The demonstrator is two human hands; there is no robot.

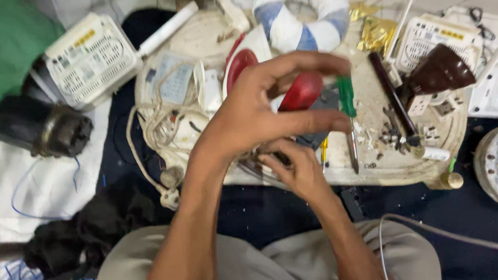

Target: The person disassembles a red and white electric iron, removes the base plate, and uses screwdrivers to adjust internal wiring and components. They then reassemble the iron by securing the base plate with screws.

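Hands: two, both the person's own, meeting over the middle of the round worktop (379,169).
Left hand (253,113): raised above the worktop, grip half open, thumb and forefinger curved apart like a wide C; the fingertips lie near the green-handled screwdriver (347,101), but contact cannot be told through the blur.
Right hand (298,169): lower and nearer, grip curled tight around a small dark part; what that part is cannot be told.
Screwdrivers: one, green handle, shaft pointing toward the near edge, just right of the left hand's fingertips.
Red rounded pieces: two, one under the left hand's fingers (303,90), one farther left (241,64).
White vented boxes: two, one far left (88,60), one far right (437,36).
Blue-and-white ring (301,13): one, at the far edge.
Dark brown piece (440,71): one, right.
Cream cord bundle (154,126): one, left of the hands.
Black cylinder (43,128): one, far left, off the worktop.
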